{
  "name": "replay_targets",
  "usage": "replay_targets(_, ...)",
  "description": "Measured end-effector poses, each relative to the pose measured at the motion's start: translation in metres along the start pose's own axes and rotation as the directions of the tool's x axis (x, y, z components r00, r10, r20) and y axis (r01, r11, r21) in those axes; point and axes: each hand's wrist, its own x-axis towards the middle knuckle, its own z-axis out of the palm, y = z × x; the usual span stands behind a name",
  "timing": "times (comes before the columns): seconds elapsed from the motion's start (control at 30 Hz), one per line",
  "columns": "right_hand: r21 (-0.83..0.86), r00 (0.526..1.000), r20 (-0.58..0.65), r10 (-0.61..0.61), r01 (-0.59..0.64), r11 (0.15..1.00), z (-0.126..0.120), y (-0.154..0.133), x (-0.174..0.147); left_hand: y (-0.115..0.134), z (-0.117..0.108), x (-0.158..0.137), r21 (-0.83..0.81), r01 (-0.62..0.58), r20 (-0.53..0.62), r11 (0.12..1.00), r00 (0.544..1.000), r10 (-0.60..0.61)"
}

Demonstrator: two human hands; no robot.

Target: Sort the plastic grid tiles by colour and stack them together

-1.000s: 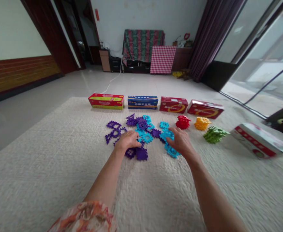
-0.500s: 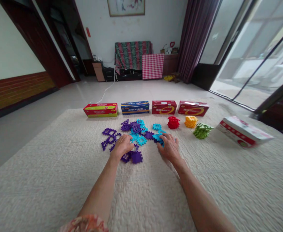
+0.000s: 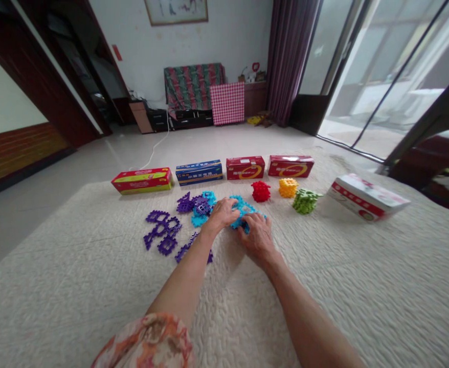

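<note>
left hand point(image 3: 221, 215) and right hand point(image 3: 258, 237) are on the light-blue interlocking plastic tiles point(image 3: 246, 207) around mid-frame, fingers bent, honestly can't tell if either's gripping. purple interlocking tiles point(image 3: 185, 204) sprawl left of centre.

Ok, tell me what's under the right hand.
Light-blue notched pieces show just past the right hand, and the cream quilted mat shows beside it. Whatever lies directly beneath the palm is covered.

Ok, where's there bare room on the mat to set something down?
Bare mat lies left of the purple pieces, and between the right forearm and white box. It's crowded around the left hand and right hand, among blue pieces.
</note>
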Motion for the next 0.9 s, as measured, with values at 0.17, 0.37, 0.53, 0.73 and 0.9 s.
replay_targets(0.17,-0.023,0.998,-0.064,0.013,-0.014,1.000,0.003,-0.003,0.000,-0.008,0.004,-0.007,-0.005,0.032,-0.075,0.999,0.997,-0.033)
replay_targets(0.37,-0.095,0.999,-0.003,-0.051,0.050,0.994,0.003,-0.008,0.002,-0.021,0.002,-0.037,0.120,0.177,0.081,0.977,0.979,-0.187)
replay_targets(0.53,-0.118,0.998,0.054,-0.029,0.035,0.992,0.005,-0.009,0.002,-0.018,0.008,-0.045,0.143,0.192,0.155,0.971,0.965,-0.213)
replay_targets(0.73,0.009,0.998,0.056,0.032,-0.033,0.999,0.001,-0.006,0.007,-0.015,0.014,-0.047,0.123,0.155,0.135,0.980,0.976,-0.171)
replay_targets(0.9,0.055,0.997,0.056,0.047,-0.050,0.997,0.003,0.000,0.011,-0.016,0.019,-0.050,0.127,0.058,0.137,0.990,0.988,-0.075)
